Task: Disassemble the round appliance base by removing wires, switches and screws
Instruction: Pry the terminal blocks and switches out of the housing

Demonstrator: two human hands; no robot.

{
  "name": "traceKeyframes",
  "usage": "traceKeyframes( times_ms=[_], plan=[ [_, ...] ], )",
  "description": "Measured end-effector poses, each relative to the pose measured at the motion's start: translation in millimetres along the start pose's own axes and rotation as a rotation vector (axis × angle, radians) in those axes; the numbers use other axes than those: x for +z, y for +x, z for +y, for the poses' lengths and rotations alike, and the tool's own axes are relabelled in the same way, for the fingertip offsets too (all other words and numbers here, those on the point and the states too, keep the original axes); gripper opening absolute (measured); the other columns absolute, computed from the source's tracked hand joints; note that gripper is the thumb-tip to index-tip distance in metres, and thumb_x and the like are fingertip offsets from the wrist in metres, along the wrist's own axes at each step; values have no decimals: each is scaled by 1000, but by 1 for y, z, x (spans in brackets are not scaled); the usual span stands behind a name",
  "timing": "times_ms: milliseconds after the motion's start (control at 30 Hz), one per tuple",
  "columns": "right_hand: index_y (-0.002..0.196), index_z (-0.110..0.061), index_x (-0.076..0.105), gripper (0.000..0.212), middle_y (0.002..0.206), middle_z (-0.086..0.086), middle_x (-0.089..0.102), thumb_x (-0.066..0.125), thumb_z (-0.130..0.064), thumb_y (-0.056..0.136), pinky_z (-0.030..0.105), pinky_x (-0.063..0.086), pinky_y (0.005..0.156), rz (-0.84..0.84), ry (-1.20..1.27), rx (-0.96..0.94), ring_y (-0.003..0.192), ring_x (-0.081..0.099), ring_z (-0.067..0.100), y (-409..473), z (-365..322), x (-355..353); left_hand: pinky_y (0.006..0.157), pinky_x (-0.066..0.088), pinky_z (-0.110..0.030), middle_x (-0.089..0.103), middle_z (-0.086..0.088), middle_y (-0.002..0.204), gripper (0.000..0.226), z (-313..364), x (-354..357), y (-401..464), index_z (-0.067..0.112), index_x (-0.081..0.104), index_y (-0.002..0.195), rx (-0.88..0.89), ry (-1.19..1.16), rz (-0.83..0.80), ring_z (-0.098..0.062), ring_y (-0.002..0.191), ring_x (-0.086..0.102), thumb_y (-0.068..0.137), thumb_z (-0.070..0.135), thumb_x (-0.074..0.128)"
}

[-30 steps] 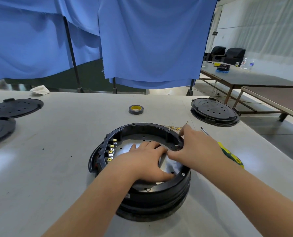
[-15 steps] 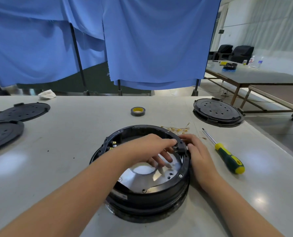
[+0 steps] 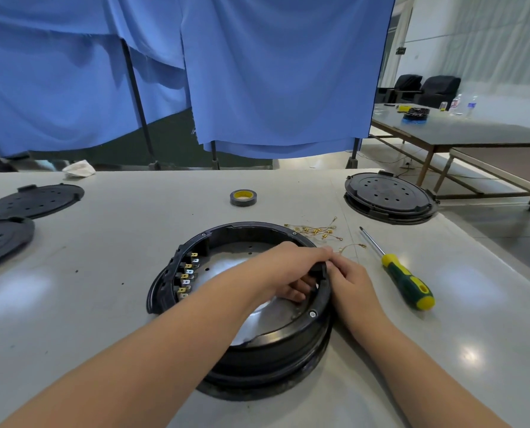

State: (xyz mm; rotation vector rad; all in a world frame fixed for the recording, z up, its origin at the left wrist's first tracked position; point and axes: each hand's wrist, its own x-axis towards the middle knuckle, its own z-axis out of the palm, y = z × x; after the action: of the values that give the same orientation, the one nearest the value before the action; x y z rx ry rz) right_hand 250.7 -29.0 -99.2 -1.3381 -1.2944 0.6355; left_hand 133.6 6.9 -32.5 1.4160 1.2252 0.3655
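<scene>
Black plastic ring base (image 3: 257, 344) sits at the near centre of the grey table (image 3: 103, 304), open side up, a shiny metal plate showing inside. At its right rim a small black switch block (image 3: 318, 269) sits on the inner wall. Left hand (image 3: 288, 267) reaches across the opening, fingers curled down over the block from inside; right hand (image 3: 348, 278) lies against the outer rim just beside it, thumb and fingers pressed to the same spot. Both appear to be gripping the block between them, though the exact pinch is hidden.

Judgement: the step in hand is freeing this switch from the rim. Best done by steadying the ring with the outer hand while the inner fingers lift straight up, not sideways, so no clip snaps. A screw (image 3: 312, 314) remains in the rim just nearer; it may need to come out.

Row of brass-tabbed terminals (image 3: 187, 278) on the left inner wall is not yet pulled. Removed gold wires (image 3: 316, 231) lie just beyond the ring on the right. Green-and-yellow screwdriver (image 3: 407, 281) rests to the right, near. Tape roll (image 3: 243, 197) lies farther back; black round covers (image 3: 387, 196) at the far right.
</scene>
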Motion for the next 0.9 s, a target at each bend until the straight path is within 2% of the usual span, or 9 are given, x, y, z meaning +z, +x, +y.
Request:
traceKeyframes(
  times_ms=[67,167,267,400,567,733,900],
  plan=[
    [85,-26,68,39,83,-4,70,43,4,92,29,48,79,4,-7,-2,82,62,9,1,1,0,36,35,-15,45,0,51,38,0,1,1,13,53,72,-12,-30,2,-8,36,41,90,47,58],
    [79,-32,67,47,72,-15,68,44,9,87,21,44,71,-3,-8,-8,73,60,-5,2,2,0,31,23,-10,33,6,37,43,5,0,0,14,46,66,-75,-167,-56,-5,26,28,93,48,50],
    [73,-34,66,50,67,-22,67,45,10,85,18,42,67,-16,-4,-2,66,57,-8,3,4,0,28,17,-11,25,9,36,46,9,-3,-4,17,42,64,-132,-254,-139,-4,26,21,94,51,45],
    [71,-35,67,52,69,-22,68,45,10,84,13,43,64,-12,-26,-20,68,58,-8,3,3,0,28,17,-13,26,9,38,47,9,-8,-9,17,45,65,-161,-267,-191,-4,27,21,91,55,48],
    [75,-35,69,52,73,-19,70,44,10,84,18,45,68,-13,-42,-21,71,60,-6,2,3,-1,30,15,-13,30,8,44,41,9,-18,-14,13,52,68,-188,-370,-285,-4,30,21,93,44,45],
    [77,-37,67,53,71,-25,68,44,11,84,6,41,63,-16,-41,-29,69,58,-10,2,1,0,31,15,-14,25,9,42,42,9,-20,-14,12,54,57,-243,-541,-344,-4,29,22,91,37,49],
    [78,-37,69,53,74,-23,70,45,10,83,14,43,69,-2,-39,-5,73,60,-8,2,2,0,29,18,-16,26,8,39,33,17,-29,-23,11,53,55,-197,-723,-469,-6,28,24,81,31,56]
  ],
)
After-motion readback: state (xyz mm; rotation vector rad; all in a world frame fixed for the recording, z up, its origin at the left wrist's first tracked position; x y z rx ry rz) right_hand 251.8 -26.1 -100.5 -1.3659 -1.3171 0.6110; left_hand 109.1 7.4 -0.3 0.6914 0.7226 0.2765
